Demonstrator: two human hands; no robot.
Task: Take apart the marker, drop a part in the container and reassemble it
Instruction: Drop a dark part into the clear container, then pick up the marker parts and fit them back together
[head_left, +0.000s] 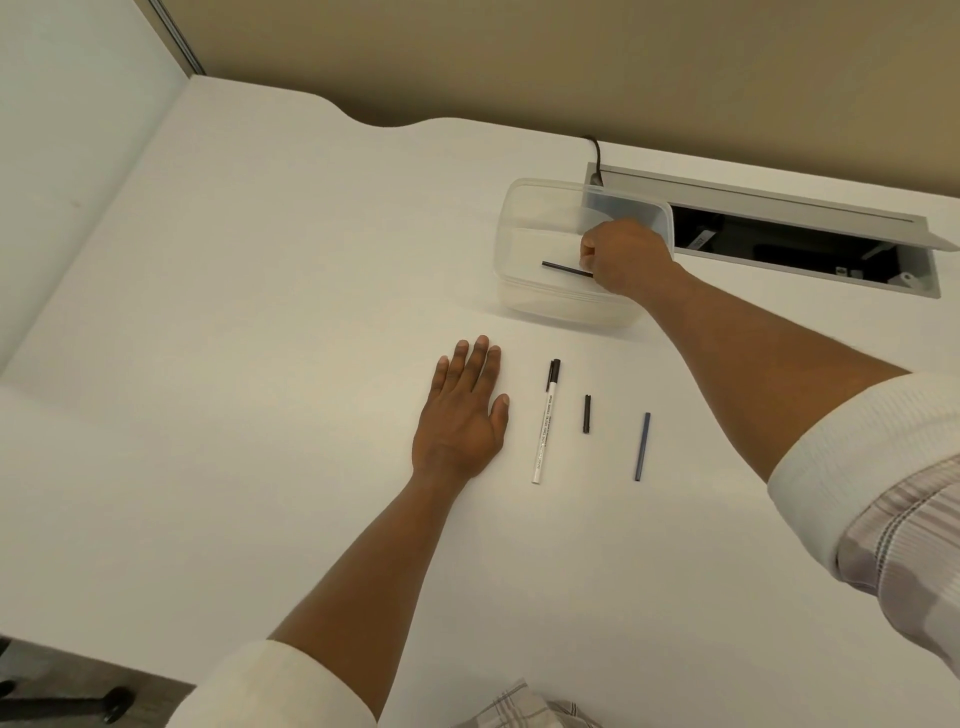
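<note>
A clear plastic container (519, 244) stands on the white table. My right hand (626, 260) reaches into it with fingers curled and pinches one end of a thin black rod (563, 268) just above the container's floor. My left hand (462, 410) lies flat on the table, fingers straight, holding nothing. To the right of it lie the white marker body with a black tip (544, 423), a short black piece (587, 414), and a thin dark blue rod (642, 447), all apart from each other.
Behind the container an open cable hatch (779, 244) is sunk into the table, with a black cable (596, 156) running into it. A wall runs along the far edge and a panel along the left side.
</note>
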